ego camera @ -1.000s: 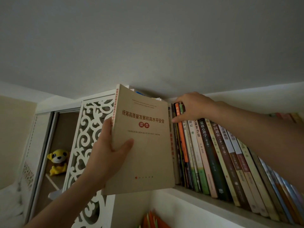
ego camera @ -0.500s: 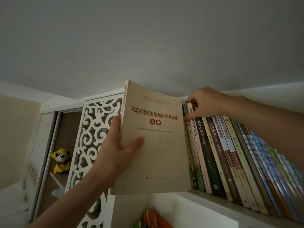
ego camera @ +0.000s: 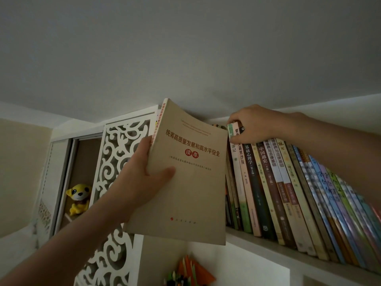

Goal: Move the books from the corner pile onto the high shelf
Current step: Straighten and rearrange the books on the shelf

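Under the ceiling, left of the shelf (ego camera: 268, 244) row, the left hand (ego camera: 142, 182) grips a thin, bendy book (ego camera: 185, 182) by its spine while the right hand (ego camera: 253, 124) pinches the row's book tops (ego camera: 235, 130).

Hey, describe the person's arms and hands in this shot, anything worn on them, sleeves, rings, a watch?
Both arms are bare as far as the frame shows: no sleeves in view. The left hand and right hand wear no gloves, and no watch, bracelet or ring is visible on the wrists or the fingers that show. Nails cannot be made out in the dim light.
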`<state>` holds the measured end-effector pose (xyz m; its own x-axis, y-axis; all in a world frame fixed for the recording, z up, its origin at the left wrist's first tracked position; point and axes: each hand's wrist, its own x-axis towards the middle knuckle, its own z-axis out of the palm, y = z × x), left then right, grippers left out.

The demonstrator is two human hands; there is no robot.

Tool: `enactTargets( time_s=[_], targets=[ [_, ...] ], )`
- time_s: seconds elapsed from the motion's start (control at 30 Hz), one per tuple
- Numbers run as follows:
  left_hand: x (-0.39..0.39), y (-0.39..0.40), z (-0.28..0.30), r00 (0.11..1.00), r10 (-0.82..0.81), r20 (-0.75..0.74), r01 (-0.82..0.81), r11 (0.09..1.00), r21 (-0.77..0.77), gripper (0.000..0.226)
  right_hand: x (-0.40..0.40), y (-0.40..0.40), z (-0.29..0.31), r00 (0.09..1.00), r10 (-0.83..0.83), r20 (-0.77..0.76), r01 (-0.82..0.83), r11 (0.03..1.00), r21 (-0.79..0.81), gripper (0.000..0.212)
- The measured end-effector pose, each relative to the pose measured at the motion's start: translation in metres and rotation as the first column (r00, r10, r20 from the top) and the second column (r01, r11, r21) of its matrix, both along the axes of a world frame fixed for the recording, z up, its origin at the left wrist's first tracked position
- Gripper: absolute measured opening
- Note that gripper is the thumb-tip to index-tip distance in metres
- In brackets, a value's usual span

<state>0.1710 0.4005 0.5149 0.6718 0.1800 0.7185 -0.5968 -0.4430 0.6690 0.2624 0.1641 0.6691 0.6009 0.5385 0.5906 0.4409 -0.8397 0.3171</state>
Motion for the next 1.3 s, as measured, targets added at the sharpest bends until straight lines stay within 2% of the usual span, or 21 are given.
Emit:
enactTargets(
  time_s=[0.27, 0.37, 0.47, 0.57, 0.67, 0.77, 0.87, 0.93, 1.1, 1.2, 1.3],
  targets=[
    [-0.012, -0.003, 0.013, 0.996, 0.084, 0.011, -0.084, 0.990, 0.111, 0.054, -0.003, -0.001, -0.006, 0.996, 0.021, 0.083, -0.020, 1.000, -0.004, 0.042],
    [-0.017, 0.002, 0.021, 1.000, 0.022, -0.008, -0.022, 0.996, 0.089, 0.046, -0.005, -0.003, -0.005, 0.998, 0.012, 0.061, -0.011, 1.000, -0.001, 0.046],
    [-0.017, 0.011, 0.026, 0.992, -0.086, -0.088, 0.093, 0.993, 0.073, 0.054, -0.009, -0.004, -0.004, 0.999, -0.005, 0.042, 0.005, 1.000, -0.018, 0.046],
    [-0.011, 0.020, 0.028, 0.971, -0.184, -0.153, 0.192, 0.981, 0.037, 0.047, -0.009, -0.003, -0.006, 0.998, -0.003, 0.061, 0.003, 1.000, -0.015, 0.042],
    [-0.006, 0.026, 0.025, 0.946, -0.256, -0.198, 0.258, 0.966, -0.014, 0.053, -0.010, -0.004, -0.006, 0.998, 0.004, 0.057, -0.004, 1.000, 0.005, 0.041],
    [-0.001, 0.022, 0.021, 0.975, -0.163, -0.152, 0.168, 0.986, 0.020, 0.050, -0.011, -0.004, -0.006, 0.999, -0.003, 0.047, 0.004, 1.000, -0.019, 0.040],
    [-0.007, 0.011, 0.023, 0.999, -0.005, -0.040, 0.011, 0.989, 0.149, 0.043, -0.011, -0.004, -0.010, 0.998, -0.017, 0.067, 0.017, 1.000, -0.003, 0.044],
    [-0.015, 0.012, 0.027, 1.000, -0.004, -0.018, 0.007, 0.986, 0.164, 0.044, -0.013, -0.004, -0.010, 0.998, -0.004, 0.062, 0.003, 1.000, 0.013, 0.043],
    [-0.024, 0.026, 0.028, 0.968, -0.235, -0.088, 0.232, 0.972, -0.045, 0.048, -0.014, -0.007, -0.006, 1.000, 0.026, 0.016, -0.026, 0.999, 0.026, 0.023],
    [-0.013, 0.017, 0.021, 0.917, -0.386, -0.104, 0.362, 0.911, -0.195, 0.051, -0.017, -0.005, -0.004, 1.000, 0.007, -0.011, -0.007, 0.999, 0.043, 0.031],
    [0.003, 0.004, 0.013, 0.884, -0.443, -0.148, 0.394, 0.878, -0.272, 0.053, -0.020, -0.005, -0.001, 1.000, -0.015, -0.018, 0.016, 0.998, 0.064, 0.040]
  ],
)
